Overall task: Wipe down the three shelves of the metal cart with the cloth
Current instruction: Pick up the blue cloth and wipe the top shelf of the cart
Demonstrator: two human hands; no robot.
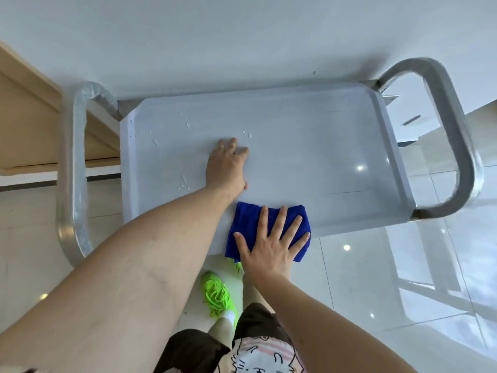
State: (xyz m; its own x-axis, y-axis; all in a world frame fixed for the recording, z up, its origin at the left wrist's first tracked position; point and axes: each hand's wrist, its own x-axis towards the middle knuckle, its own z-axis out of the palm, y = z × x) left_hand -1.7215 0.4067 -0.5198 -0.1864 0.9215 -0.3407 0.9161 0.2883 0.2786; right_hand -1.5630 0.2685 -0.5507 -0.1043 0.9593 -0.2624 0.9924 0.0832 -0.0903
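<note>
- Cloth handling: folded blue microfibre cloth (246, 224) looks soft, light, likely to bunch; best pressed flat under a palm.
- Cloth lies at near edge of grey metal cart top shelf (309, 146), overhanging it.
- Right hand (271, 238) spread flat on cloth.
- Left hand (226, 165) flat on shelf, holding nothing.
- Water droplets (185, 122) remain.

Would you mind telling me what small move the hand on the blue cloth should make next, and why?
Probably slide the right hand, pressed flat on the folded blue cloth, away from the near edge towards the water droplets on the far left of the grey metal cart's top shelf. The cloth sits at the near rim, the droplets remain unwiped, and the left hand rests flat on the shelf.
</note>
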